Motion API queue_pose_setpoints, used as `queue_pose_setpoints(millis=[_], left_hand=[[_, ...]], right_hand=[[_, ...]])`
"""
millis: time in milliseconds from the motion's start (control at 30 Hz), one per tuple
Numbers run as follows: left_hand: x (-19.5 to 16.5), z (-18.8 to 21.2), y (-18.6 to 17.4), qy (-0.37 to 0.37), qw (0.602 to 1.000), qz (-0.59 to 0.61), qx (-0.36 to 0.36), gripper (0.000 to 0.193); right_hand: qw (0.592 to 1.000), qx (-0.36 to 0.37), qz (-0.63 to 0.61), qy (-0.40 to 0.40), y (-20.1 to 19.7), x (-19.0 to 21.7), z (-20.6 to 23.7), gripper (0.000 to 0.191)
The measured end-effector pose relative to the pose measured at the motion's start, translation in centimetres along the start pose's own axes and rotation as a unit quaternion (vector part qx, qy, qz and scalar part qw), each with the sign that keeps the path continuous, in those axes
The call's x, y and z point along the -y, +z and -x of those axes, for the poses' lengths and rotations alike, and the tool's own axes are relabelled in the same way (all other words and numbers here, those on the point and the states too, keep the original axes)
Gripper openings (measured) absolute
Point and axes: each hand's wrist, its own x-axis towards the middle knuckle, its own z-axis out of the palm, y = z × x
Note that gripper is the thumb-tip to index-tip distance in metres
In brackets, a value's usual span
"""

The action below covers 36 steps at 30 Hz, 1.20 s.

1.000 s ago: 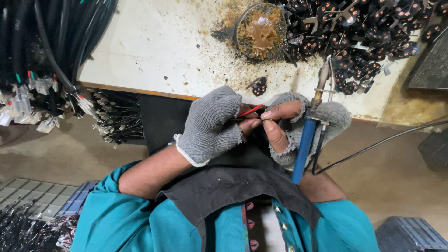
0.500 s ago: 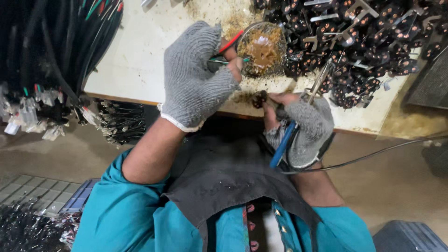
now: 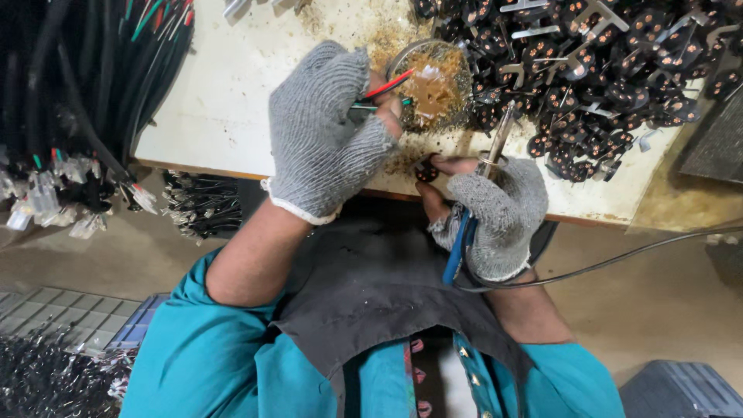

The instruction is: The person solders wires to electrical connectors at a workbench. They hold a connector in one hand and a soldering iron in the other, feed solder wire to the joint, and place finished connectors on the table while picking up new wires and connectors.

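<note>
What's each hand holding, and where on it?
Left hand: thin red and green wires, pinched near their ends over the round tin. Right hand: soldering iron, by its blue handle.

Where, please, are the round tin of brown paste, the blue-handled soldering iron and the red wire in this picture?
round tin of brown paste (image 3: 435, 87): head view, on the brown paste inside.
blue-handled soldering iron (image 3: 457, 248): head view, on the blue handle below the right hand.
red wire (image 3: 389, 83): head view, on the red insulation at the left fingertips.
</note>
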Motion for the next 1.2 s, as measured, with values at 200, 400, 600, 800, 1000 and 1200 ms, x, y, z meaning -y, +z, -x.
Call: queue_pose_setpoints(millis=[200, 400, 600, 800, 1000, 1200], left_hand=[[-1.0, 2.1, -1.1, 0.008, 0.997, 0.018, 0.077, 0.014], [-2.4, 4.4, -0.8, 0.037, 0.983, -0.055, 0.169, 0.021], [-1.9, 4.4, -0.3, 0.049, 0.982, -0.057, 0.172, 0.024], [-1.9, 4.5, -0.2, 0.046, 0.979, -0.068, 0.186, 0.029], [-1.9, 4.7, 0.3, 0.043, 0.981, -0.103, 0.160, 0.023], [-1.8, 4.5, 0.2, 0.047, 0.980, -0.108, 0.162, 0.022]], right_hand=[[0.999, -0.021, 0.040, -0.011, 0.9, 0.5, 1.6, 0.022], [0.987, 0.013, -0.111, 0.114, -2.1, 1.0, 3.4, 0.068], [0.999, -0.011, -0.045, 0.026, -1.8, -0.8, 6.9, 0.062], [0.984, -0.011, -0.174, 0.026, -0.2, -3.3, 9.1, 0.026], [0.994, 0.063, -0.037, -0.081, -1.3, -3.2, 7.4, 0.025], [0.988, 0.116, 0.007, -0.099, -1.4, -2.2, 5.5, 0.019]])
